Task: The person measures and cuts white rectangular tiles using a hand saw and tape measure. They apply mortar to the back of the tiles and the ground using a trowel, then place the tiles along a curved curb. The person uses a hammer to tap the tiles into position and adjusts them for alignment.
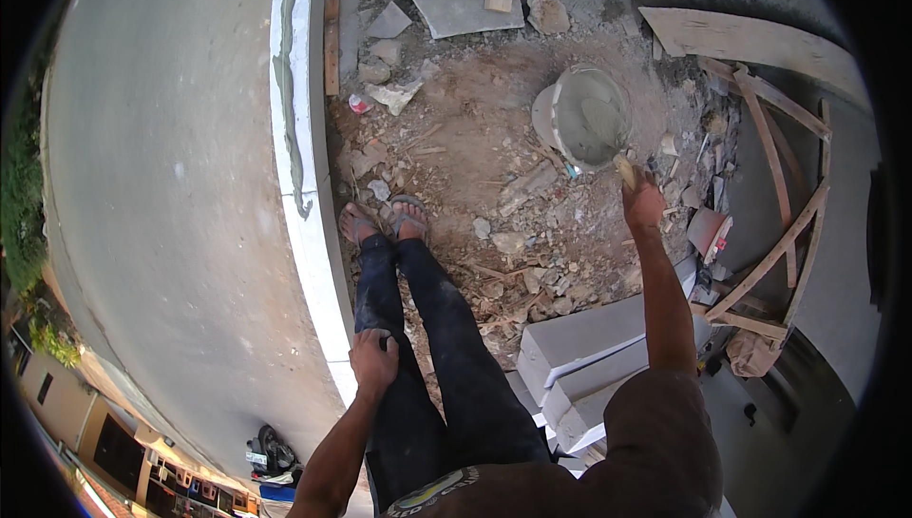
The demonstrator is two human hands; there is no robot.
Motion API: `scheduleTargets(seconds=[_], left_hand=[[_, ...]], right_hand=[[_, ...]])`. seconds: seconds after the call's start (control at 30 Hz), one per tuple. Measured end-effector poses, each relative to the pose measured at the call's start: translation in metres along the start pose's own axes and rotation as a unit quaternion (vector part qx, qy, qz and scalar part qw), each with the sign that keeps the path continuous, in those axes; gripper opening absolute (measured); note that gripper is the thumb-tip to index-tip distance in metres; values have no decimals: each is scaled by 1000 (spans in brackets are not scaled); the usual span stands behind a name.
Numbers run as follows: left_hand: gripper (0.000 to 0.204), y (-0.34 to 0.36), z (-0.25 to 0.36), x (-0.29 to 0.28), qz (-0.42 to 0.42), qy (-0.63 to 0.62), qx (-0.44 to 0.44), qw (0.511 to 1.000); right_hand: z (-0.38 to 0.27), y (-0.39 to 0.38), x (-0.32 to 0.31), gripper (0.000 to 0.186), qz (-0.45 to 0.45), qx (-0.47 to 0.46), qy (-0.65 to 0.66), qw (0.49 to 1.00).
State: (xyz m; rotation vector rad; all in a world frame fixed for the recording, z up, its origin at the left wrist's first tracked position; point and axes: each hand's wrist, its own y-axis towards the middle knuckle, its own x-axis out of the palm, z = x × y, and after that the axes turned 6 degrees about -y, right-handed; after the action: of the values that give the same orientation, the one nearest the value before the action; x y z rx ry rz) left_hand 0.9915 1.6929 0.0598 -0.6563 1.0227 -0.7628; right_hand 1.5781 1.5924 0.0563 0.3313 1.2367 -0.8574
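Note:
My right hand (644, 202) is closed round the pale wooden handle of a trowel (626, 172), reaching to the near rim of a round bucket (549, 119). Grey wet mortar (587, 105) fills the bucket's lower part, and the trowel's blade is hard to make out against it. My left hand (374, 360) rests by my left knee with its fingers curled. A small dark spot shows between thumb and fingers, too small to name. Left of my legs runs a low wall of white blocks (318, 276), with a strip of grey mortar (291, 100) along its far part.
Rubble and broken stones (532, 271) cover the ground round my sandalled feet (408, 219). White blocks (579, 337) are stacked near my right side. A wooden frame (784, 204) and a small reddish bucket (708, 231) stand at right. A grey slab (456, 5) lies at the far side.

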Motion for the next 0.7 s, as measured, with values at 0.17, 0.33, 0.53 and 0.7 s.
scheduleTargets(seconds=[0.17, 0.33, 0.53, 0.7], left_hand=[[20, -4, 14, -15, 20, 3, 6, 1000], [20, -12, 48, -58, 72, -55, 40, 995], [19, -19, 59, -62, 89, -105, 65, 988], [22, -27, 14, -10, 35, -56, 40, 997]], right_hand=[[-17, 30, 15, 46, -142, -57, -37, 987], [-66, -5, 4, 40, -119, 34, 62, 990], [-109, 1, 34, 34, -64, 118, 263, 955], [-85, 11, 83, 27, -54, 130, 493, 859]])
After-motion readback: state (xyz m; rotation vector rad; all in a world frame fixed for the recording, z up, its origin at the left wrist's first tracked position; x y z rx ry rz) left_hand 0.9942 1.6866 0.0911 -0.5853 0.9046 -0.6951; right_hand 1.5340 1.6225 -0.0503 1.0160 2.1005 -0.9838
